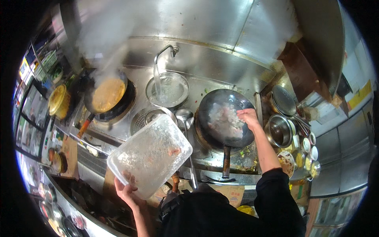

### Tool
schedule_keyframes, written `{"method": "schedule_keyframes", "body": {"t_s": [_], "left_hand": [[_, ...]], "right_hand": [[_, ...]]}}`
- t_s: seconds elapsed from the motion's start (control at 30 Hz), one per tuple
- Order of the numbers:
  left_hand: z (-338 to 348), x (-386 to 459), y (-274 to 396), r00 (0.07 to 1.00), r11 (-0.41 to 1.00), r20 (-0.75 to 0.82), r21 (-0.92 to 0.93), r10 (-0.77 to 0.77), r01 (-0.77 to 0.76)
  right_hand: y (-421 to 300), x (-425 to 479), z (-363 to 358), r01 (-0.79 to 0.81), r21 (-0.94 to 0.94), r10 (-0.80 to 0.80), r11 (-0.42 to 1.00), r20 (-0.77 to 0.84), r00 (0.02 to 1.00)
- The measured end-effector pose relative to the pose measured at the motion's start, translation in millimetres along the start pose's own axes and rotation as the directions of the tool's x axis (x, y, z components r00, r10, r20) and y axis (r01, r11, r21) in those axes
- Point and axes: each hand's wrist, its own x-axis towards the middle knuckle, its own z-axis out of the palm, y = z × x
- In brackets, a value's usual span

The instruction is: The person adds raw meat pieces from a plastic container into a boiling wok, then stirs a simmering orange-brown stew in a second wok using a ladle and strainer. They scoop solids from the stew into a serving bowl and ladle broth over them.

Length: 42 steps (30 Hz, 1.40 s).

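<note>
My left hand (127, 188) grips the lower left end of a translucent plastic tub (148, 157), which is tilted and has a few scraps of pale pink meat inside. Above the right side of a black wok (207, 100), my right hand (248, 117) has its fingertips close together; whether they pinch anything cannot be made out. Pale meat pieces (223, 118) lie steaming in that wok, whose wooden-gripped handle (226, 163) points towards me. Between tub and wok rests a metal ladle (185, 114).
A second wok (125, 80) steams at the left with yellowish-brown food. A tap (162, 53) runs into a water-filled pan (148, 91). A perforated strainer (136, 121) lies partly behind the tub. Right of the stove stand a steel pot (278, 130) and several seasoning bowls.
</note>
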Motion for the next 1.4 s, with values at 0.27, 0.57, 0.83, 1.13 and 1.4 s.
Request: {"method": "schedule_keyframes", "body": {"t_s": [0.27,0.57,0.83,1.13,1.4], "left_hand": [[8,-6,3,0.999,1.0,-0.034,0.025,0.011,-0.011],[11,-8,7,1.0,0.999,-0.002,0.038,0.008,-0.008],[14,-7,7,1.0,0.999,0.024,0.032,-0.005,0.004],[15,-15,14,1.0,1.0,-0.005,0.02,0.023,-0.023],[38,-34,15,0.99,0.995,0.131,0.075,0.06,-0.07]], "right_hand": [[-49,-45,13,0.379,-0.354,-0.285,0.855,0.291,0.913],[-55,-39,8,0.378,-0.771,-0.191,0.512,0.327,0.926],[14,2,12,0.141,-0.595,0.089,0.791,0.34,0.936],[-92,-60,91,0.597,-0.476,-0.621,0.645,0.129,0.773],[-65,-139,202,0.8,-0.373,-0.379,0.47,0.733,0.565]]}}
